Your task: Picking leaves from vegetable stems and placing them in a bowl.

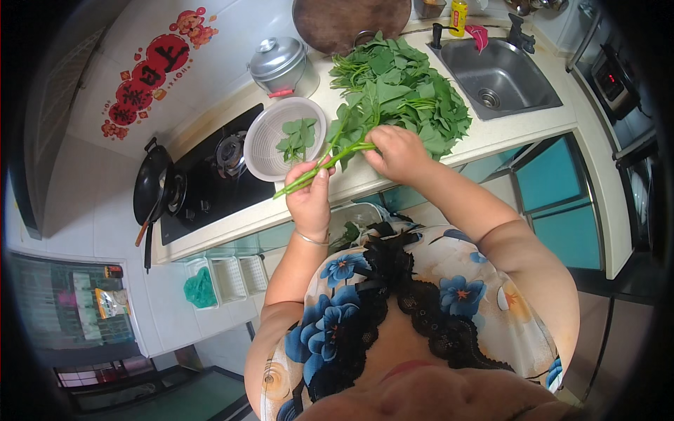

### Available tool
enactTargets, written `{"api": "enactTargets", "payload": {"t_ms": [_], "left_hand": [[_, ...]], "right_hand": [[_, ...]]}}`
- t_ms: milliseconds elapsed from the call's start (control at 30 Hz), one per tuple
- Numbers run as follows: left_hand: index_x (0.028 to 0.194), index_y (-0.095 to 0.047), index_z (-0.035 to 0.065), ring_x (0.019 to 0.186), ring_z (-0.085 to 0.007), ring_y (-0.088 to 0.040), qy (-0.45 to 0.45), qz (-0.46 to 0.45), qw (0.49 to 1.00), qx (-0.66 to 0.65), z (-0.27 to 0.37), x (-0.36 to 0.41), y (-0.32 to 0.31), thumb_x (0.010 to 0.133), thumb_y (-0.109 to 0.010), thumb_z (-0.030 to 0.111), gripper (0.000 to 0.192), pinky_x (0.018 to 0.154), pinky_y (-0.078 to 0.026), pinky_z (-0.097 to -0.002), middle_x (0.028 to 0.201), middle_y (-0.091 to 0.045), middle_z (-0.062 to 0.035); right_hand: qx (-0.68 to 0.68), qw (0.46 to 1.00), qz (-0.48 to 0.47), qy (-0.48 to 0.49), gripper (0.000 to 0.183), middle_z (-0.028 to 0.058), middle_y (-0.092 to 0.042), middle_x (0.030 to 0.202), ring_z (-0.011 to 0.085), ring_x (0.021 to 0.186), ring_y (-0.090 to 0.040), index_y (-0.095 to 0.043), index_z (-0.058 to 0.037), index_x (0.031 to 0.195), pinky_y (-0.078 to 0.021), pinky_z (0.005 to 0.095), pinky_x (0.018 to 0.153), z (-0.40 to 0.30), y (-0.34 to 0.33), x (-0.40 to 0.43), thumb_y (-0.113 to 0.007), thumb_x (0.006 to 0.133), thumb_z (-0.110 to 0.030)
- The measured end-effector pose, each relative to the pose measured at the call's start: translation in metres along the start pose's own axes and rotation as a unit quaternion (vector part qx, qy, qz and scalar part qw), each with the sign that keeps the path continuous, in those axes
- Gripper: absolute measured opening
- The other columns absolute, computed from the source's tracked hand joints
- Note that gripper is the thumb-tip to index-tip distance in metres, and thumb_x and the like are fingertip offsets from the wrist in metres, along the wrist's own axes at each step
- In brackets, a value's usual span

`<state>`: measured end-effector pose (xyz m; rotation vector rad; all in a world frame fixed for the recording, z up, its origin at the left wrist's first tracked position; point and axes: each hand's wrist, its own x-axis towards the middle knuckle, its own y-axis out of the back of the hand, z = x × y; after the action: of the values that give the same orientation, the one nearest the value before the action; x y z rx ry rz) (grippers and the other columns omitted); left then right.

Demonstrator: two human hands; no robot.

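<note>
My left hand (309, 187) grips the lower ends of several green leafy stems (342, 152), thumb on top. Higher up the same stems, the fingers of my right hand (397, 152) are closed around them near the leaves. Behind my right hand lies a big heap of leafy greens (410, 94) on the pale countertop. Just beyond my left hand stands a light plastic colander (259, 131), with a few picked leaves (298, 138) in it. Part of the leaves on the held stems merges with the heap, so their edge is hard to tell.
A lidded metal pot (284, 66) and a round wooden board (350, 21) stand behind. To the left are a black gas hob (210, 194) and a wok (152, 184); to the right, a steel sink (495, 73). Below the counter edge is a bin (358, 213) holding green scraps.
</note>
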<state>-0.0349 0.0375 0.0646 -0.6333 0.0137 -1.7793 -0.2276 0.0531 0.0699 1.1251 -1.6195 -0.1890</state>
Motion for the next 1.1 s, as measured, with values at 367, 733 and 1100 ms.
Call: {"api": "enactTargets", "payload": {"t_ms": [367, 733, 1100], "left_hand": [[0.102, -0.044, -0.0013, 0.087, -0.0230, -0.059, -0.005, 0.076, 0.995, -0.068, 0.006, 0.013, 0.012, 0.083, -0.051, -0.002, 0.021, 0.080, -0.050, -0.0318, 0.101, -0.056, -0.0193], [0.096, -0.051, -0.0010, 0.081, -0.0205, -0.062, 0.157, 0.159, 0.952, -0.209, -0.002, 0.024, 0.040, 0.087, -0.050, 0.010, 0.014, 0.068, -0.056, -0.0290, 0.093, -0.060, -0.0147], [0.098, -0.051, -0.0001, 0.087, -0.0188, -0.061, 0.235, 0.185, 0.924, -0.239, -0.017, 0.011, 0.033, 0.088, -0.050, 0.011, 0.015, 0.070, -0.053, -0.0263, 0.094, -0.060, -0.0126]], "right_hand": [[0.349, 0.873, -0.075, -0.333, 0.014, 0.0018, -0.054, 0.068, 0.0097, 0.056, -0.050, -0.045, -0.0036, 0.094, -0.0428, 0.0246, 0.053, 0.024, -0.008, -0.005, -0.045, 0.090, -0.017], [0.279, 0.903, -0.090, -0.314, 0.028, 0.0097, -0.064, 0.086, 0.0140, 0.077, -0.057, -0.064, -0.0028, 0.093, -0.0460, 0.0276, 0.070, 0.012, 0.007, -0.005, -0.064, 0.079, -0.027], [0.022, 0.991, 0.072, -0.115, 0.025, 0.0095, -0.063, 0.092, 0.0267, 0.079, -0.061, -0.064, -0.0059, 0.092, -0.0496, 0.0343, 0.068, 0.000, -0.027, -0.010, -0.065, 0.071, -0.020]]}}
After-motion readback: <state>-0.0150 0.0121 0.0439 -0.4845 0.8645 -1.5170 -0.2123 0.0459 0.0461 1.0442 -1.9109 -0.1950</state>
